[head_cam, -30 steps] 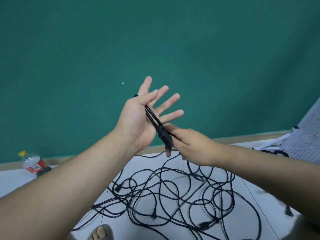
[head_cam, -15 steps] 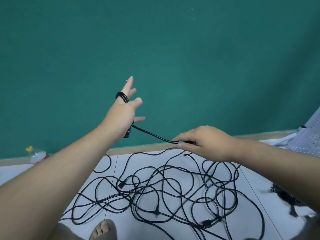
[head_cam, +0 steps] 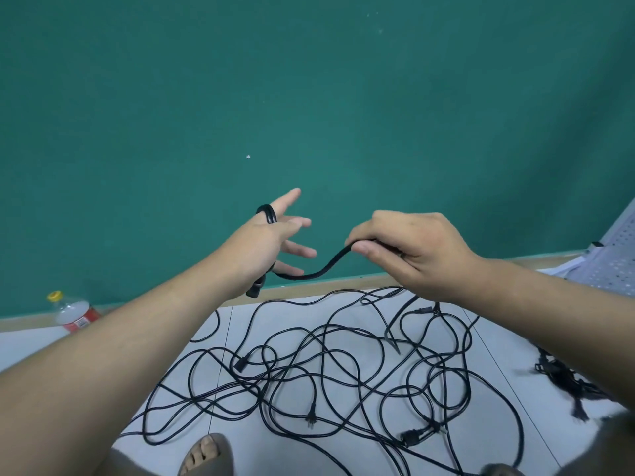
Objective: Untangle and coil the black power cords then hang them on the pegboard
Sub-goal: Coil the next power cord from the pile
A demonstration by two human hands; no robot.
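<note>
My left hand [head_cam: 271,245] is raised with its fingers spread, and loops of a black power cord [head_cam: 311,274] lie wrapped around it; the cord's connector end hangs below the wrist. My right hand [head_cam: 409,252] pinches the same cord between thumb and fingers, a slack span sagging between both hands. Below them a tangle of black cords [head_cam: 343,372] with several plugs sprawls over the white floor. The white pegboard [head_cam: 615,266] leans at the right edge.
A plastic bottle [head_cam: 74,312] with a yellow cap and red label lies at the base of the green wall, left. Another bundle of black cord [head_cam: 567,379] sits at the right. My sandalled foot [head_cam: 206,455] is at the bottom, close to the tangle.
My right hand has risen and come closer to the left hand, carrying the cord, so the span between them now sags. My left hand stays raised with the loops on it.
</note>
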